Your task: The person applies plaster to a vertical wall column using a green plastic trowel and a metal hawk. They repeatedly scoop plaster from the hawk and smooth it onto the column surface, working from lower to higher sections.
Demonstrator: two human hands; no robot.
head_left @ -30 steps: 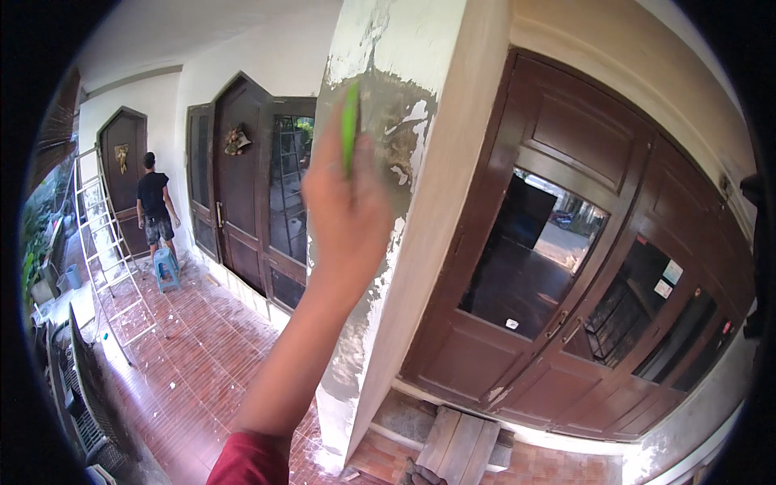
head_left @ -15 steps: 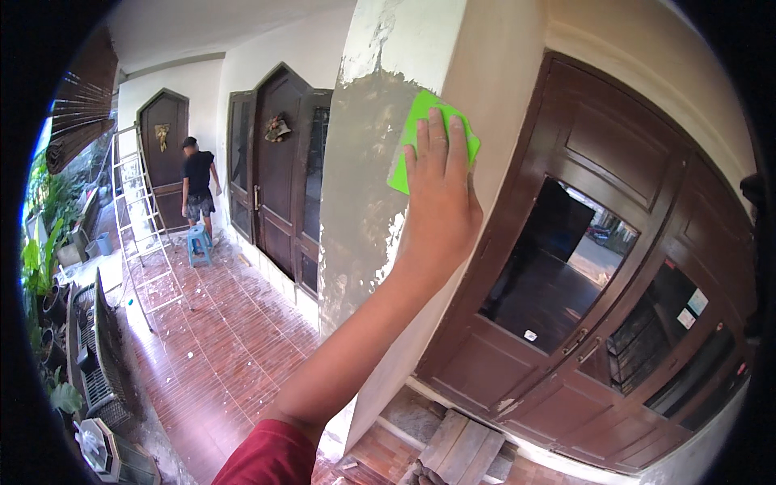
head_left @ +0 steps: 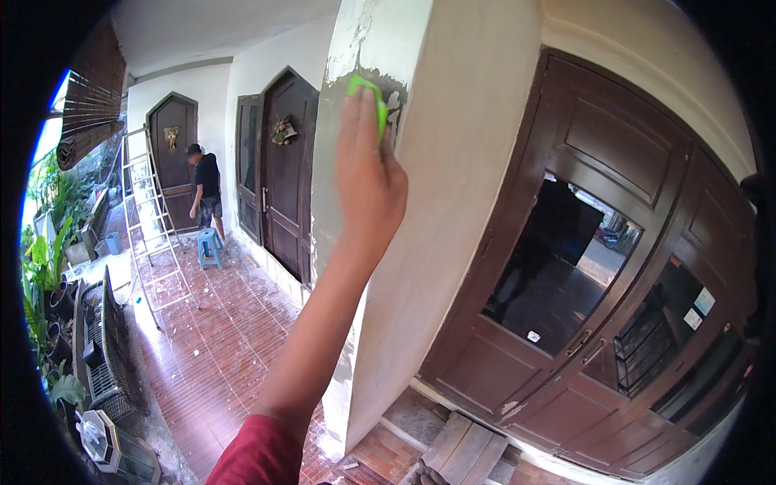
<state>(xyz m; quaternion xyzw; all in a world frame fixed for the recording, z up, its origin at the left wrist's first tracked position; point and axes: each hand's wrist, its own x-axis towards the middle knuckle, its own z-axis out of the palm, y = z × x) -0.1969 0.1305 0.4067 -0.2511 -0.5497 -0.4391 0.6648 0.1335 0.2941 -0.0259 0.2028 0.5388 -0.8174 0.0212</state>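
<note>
My left hand (head_left: pixel 368 174) is raised against the front face of a pillar (head_left: pixel 477 162), somewhat blurred. Its fingers are closed on a bright green plastic spreader (head_left: pixel 380 113), which is tilted so that only a narrow part shows; the rest is behind the fingers. Around the hand, a damp-looking grey plaster patch (head_left: pixel 327 174) covers the pillar's face. Flaking cream paint (head_left: pixel 376 40) borders it above, with a ragged edge. My right hand is not in view.
Far left, a person (head_left: pixel 207 190) stands by a blue stool (head_left: pixel 210 247) and a metal ladder (head_left: pixel 153 234). Debris dots the red tiled floor (head_left: pixel 226 347). Brown double doors (head_left: pixel 598 299) stand right of the pillar, wooden planks (head_left: pixel 465 449) below. A wicker bench (head_left: pixel 105 356) lines the left.
My left hand and the spreader have moved left and slightly up across the pillar. The spreader has turned from broad side to nearly edge-on. The far person's head and arms have shifted.
</note>
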